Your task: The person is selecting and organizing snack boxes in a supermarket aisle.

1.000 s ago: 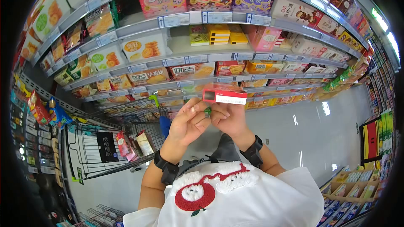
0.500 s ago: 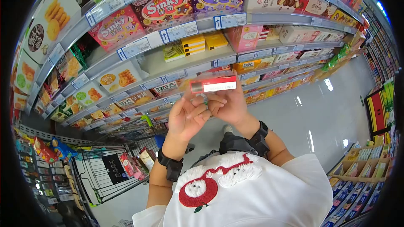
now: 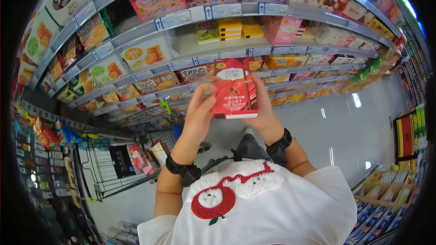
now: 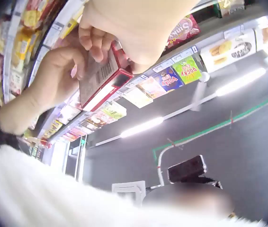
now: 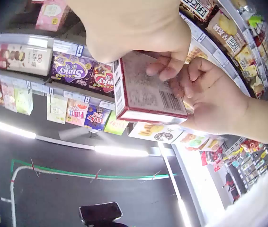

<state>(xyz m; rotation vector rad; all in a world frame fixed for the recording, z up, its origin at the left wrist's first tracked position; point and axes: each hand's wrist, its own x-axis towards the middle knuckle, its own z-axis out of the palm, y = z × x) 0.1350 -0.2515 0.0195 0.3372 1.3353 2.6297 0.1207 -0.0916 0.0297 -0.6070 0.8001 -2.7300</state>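
A red snack box [image 3: 234, 91] is held upright in front of the shelves, its printed front towards the head view. The left hand [image 3: 198, 111] grips its left edge with curled fingers. On the other side the right hand [image 3: 265, 109] holds the right edge, its fingers behind the box. In the left wrist view the box [image 4: 104, 78] shows its barcode side. The right wrist view shows fingers of both hands against the back of the box [image 5: 148, 90].
Shelves [image 3: 186, 53] packed with snack boxes curve across the front. A shopping cart [image 3: 102, 172] with several packages stands at the lower left. Grey floor [image 3: 345, 127] stretches to the right, with a cardboard display [image 3: 386, 188] at the lower right.
The red box has tilted from showing its narrow end to showing its broad front. The left hand has moved to the box's left edge. The head view has shifted.
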